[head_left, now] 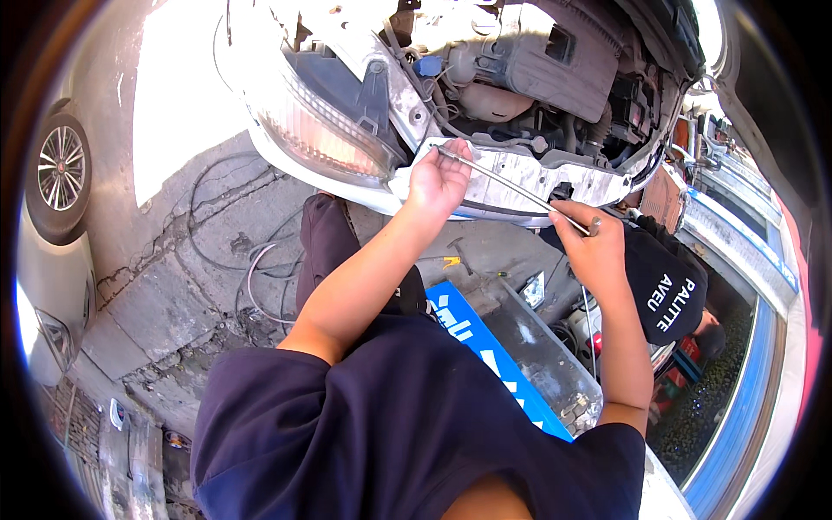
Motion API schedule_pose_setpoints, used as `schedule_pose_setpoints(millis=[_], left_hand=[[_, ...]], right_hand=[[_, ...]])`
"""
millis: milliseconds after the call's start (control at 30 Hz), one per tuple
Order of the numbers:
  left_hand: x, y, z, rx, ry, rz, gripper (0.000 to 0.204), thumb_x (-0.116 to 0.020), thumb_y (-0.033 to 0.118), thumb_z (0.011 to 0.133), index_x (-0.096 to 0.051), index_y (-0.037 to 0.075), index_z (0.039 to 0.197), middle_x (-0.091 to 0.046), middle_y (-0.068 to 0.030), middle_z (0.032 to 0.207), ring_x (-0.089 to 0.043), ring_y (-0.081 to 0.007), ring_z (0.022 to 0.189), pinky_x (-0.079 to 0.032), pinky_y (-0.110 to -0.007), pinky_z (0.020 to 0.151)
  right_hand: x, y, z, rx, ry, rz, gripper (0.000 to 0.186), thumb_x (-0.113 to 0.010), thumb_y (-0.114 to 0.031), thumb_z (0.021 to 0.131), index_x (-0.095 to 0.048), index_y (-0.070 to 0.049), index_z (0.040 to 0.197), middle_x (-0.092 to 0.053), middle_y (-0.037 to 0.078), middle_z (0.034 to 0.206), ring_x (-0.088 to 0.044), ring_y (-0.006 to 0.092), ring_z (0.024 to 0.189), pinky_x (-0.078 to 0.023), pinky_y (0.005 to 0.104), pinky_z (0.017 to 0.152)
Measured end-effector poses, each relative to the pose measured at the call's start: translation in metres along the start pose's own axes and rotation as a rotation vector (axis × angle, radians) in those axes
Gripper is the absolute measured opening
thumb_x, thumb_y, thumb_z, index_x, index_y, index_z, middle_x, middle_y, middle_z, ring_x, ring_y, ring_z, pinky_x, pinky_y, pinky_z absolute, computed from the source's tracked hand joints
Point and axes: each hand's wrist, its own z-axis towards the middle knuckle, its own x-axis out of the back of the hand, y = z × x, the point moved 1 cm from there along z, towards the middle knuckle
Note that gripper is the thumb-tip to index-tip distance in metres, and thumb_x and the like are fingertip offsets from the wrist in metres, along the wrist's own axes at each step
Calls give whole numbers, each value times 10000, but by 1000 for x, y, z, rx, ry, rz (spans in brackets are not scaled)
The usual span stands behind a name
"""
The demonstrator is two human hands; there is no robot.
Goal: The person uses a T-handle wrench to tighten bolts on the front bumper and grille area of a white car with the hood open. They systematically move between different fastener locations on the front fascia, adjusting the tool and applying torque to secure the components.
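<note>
A long, thin metal rod [511,186] slants across the front of a car with its hood up. My left hand [440,180] is palm up beside the headlight [316,130], fingers curled round the rod's far end. What sits at that tip is too small to make out. My right hand [596,247] grips the near end, to the right and closer to me, with a short metal piece [594,227] showing by the fingers. Beneath the rod runs the car's scuffed white front panel [511,166], next to the exposed engine bay [555,74].
A person in a black shirt [659,282] crouches close to my right arm. Below me are a blue board [485,355] with white marks and a grey metal tray [537,347]. Cables [204,234] and a yellow-ended tool [451,262] lie on the ground. Another car [54,269] stands left.
</note>
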Motion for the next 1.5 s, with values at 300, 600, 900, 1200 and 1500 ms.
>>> schedule_pose_setpoints(millis=[300, 600, 900, 1200, 1500], left_hand=[[-17, -13, -5, -76, 52, -127, 355, -316, 264, 1101, -441, -68, 1128, -556, -236, 1175, -583, -336, 1108, -499, -468, 1049], [-49, -36, -9, 104, -96, -330, 286, -344, 210, 1094, -436, -6, 931, -544, -201, 1030, -589, -343, 1060, -484, -551, 1052], [-47, -30, -19, 86, -122, -344, 288, -244, 216, 1103, -335, 44, 891, -379, -65, 704, -390, -186, 596, -502, -392, 719], [-41, -35, -8, 43, -78, -180, 262, -294, 187, 1076, -317, 93, 833, -295, -26, 678, -265, -143, 531, -289, -303, 484], [-52, -33, -1, -33, 119, -125, 141, -258, -13, 886, -306, 76, 788, -282, -46, 701, -224, -148, 512, -237, -295, 442]], right_hand=[[32, -32, 89, -390, -276, 30, 249, -750, -197, 886, -736, 30, 987, -692, 32, 791, -571, 87, 702, -449, 268, 654], [37, -64, 152, 30, -446, -311, 238, -739, -155, 876, -726, 50, 996, -693, 58, 771, -603, 110, 718, -463, 281, 670], [21, -95, 114, 915, -441, -619, 194, -776, -17, 766, -708, 21, 943, -597, 133, 655, -595, 269, 577, -466, 367, 540], [4, -63, 50, -802, -169, 528, 109, -627, -111, 959, -633, -11, 917, -385, -65, 588, -369, 54, 504, -302, 231, 436], [49, -81, 18, 450, -56, -902, 805, -691, 31, 797, -341, -34, 1519, -603, 194, 1200, -631, 323, 1001, -527, 402, 867]])
